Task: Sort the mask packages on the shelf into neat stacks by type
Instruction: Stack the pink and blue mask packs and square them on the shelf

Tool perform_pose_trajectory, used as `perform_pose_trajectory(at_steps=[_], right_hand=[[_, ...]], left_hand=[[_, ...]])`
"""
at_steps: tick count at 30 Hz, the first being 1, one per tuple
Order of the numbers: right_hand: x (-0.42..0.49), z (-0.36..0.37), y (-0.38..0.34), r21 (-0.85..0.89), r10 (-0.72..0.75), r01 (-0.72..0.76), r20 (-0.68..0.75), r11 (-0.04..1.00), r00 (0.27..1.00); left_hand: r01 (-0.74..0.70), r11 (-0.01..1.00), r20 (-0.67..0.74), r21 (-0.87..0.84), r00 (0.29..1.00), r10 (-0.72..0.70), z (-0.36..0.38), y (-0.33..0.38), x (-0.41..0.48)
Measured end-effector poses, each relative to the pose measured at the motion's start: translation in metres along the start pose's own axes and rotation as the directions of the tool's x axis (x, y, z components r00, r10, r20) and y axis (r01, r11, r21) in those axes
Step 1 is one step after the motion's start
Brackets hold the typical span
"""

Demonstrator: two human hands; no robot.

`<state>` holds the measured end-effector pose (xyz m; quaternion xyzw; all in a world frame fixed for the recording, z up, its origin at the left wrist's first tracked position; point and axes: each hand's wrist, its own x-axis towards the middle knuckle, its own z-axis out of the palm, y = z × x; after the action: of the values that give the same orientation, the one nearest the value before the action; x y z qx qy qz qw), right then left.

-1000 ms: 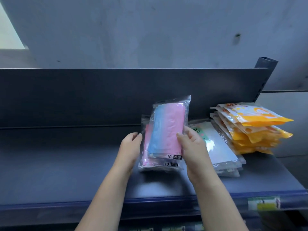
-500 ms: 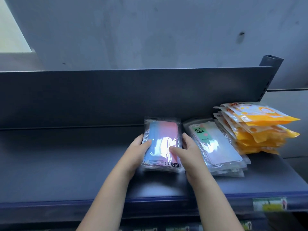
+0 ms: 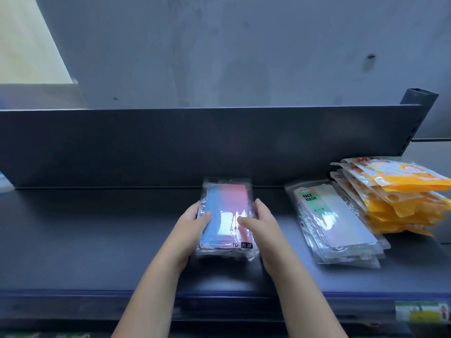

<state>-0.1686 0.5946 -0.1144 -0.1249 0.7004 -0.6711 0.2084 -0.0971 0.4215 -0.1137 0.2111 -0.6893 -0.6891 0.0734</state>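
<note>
A stack of clear packages with blue and pink masks (image 3: 228, 203) lies flat in the middle of the dark shelf (image 3: 97, 240). My left hand (image 3: 192, 224) holds its left edge, thumb resting on top. My right hand (image 3: 260, 222) holds the right edge the same way. To the right lies a separate stack of clear "FACE MASK" packages (image 3: 334, 220). Farther right, a pile of yellow-orange packages (image 3: 395, 193) leans, fanned out unevenly.
The shelf's back panel (image 3: 170, 145) rises behind the stacks, with an upright post (image 3: 419, 98) at the right end. A price label (image 3: 422, 311) sits on the front lip. The left half of the shelf is bare. A grey wall stands behind.
The lifted blue-pink package came down flat onto its stack. Both hands then slid that stack to the left, opening a gap from the "FACE MASK" stack.
</note>
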Motion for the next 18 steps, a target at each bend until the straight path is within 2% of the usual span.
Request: perform_pose_trajectory(at_steps=[7,13,16,18], right_hand=[[0.007,0.019,-0.007,-0.088,0.029,-0.032,-0.039,0.996,0.999],[0.016,0.020,-0.014,-0.005,0.092,-0.093,-0.131,0.996,0.987],[0.022,0.020,-0.014,0.049,0.088,-0.082,-0.145,0.995,0.985],[0.022,0.021,-0.016,0.122,0.103,-0.086,-0.134,0.989,0.986]], left_hand=[[-0.002,1.000,-0.027,-0.025,1.000,0.001,-0.008,0.004,0.006],[-0.010,0.990,-0.075,-0.142,0.997,-0.001,-0.013,-0.002,0.020],[0.048,0.974,-0.050,-0.219,0.997,-0.060,-0.016,0.001,0.022],[0.076,0.977,0.012,-0.200,0.997,-0.076,-0.018,0.006,0.021]])
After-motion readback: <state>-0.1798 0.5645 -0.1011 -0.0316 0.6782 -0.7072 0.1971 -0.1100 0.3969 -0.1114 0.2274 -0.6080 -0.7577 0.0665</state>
